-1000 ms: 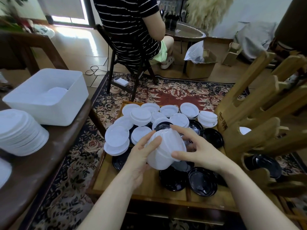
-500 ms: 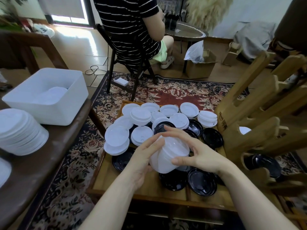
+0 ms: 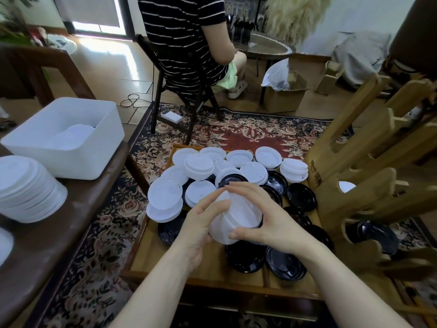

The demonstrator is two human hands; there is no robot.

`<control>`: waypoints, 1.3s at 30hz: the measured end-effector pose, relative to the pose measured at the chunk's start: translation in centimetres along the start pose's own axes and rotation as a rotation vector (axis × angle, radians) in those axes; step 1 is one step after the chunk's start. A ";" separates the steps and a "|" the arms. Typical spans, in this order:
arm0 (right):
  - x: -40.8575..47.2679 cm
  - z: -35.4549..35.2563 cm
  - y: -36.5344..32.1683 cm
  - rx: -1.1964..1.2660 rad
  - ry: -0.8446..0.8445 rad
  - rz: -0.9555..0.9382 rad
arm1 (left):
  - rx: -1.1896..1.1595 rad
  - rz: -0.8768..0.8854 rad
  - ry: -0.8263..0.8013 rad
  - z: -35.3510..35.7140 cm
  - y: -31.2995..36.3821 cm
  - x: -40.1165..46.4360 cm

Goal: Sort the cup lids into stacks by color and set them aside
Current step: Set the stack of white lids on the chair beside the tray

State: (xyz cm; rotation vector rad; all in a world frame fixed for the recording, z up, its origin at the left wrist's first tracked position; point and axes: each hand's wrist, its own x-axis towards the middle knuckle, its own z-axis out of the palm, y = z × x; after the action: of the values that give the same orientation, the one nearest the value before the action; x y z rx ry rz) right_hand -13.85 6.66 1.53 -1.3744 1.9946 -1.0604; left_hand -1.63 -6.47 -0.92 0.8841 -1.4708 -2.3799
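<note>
I hold a stack of white lids (image 3: 236,218) on its side above the low wooden tray table (image 3: 208,268). My left hand (image 3: 201,223) grips its left end and my right hand (image 3: 267,218) curls round its right end. Loose white lids (image 3: 165,192) lie over the far half of the tray. Black lids (image 3: 283,266) lie in the near right part, partly under my hands.
A tall stack of white lids (image 3: 26,188) and a white bin (image 3: 61,138) stand on the dark table at the left. A wooden rack (image 3: 369,181) rises at the right, with a black lid (image 3: 376,235) in it. A seated person (image 3: 186,43) is beyond the tray.
Both hands have brought the white stack a little lower and nearer to me. The right hand's fingers have closed further over the stack's top.
</note>
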 end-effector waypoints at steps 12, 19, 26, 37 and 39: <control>0.0 -0.3 0.2 0.341 0.025 0.132 | -0.081 0.049 -0.095 -0.1 0.6 -0.3; 0.4 -0.4 0.5 0.396 -0.039 0.138 | -0.147 0.104 0.014 0.2 0.8 -0.3; 5.6 -4.7 6.6 0.040 0.288 0.281 | -0.246 0.124 0.162 -1.0 1.4 0.9; 13.2 -6.3 13.4 -0.598 -0.132 0.395 | -0.266 0.047 0.159 -2.6 2.2 1.7; 13.4 -6.2 13.5 -0.612 -0.135 0.403 | -0.257 0.039 0.164 -2.5 2.2 1.7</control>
State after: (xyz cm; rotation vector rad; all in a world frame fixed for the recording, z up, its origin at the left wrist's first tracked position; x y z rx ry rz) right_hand -30.91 -1.24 -5.49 -1.1846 2.4555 -0.1722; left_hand -1.79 -10.17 -0.50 0.9491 -1.0826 -2.3365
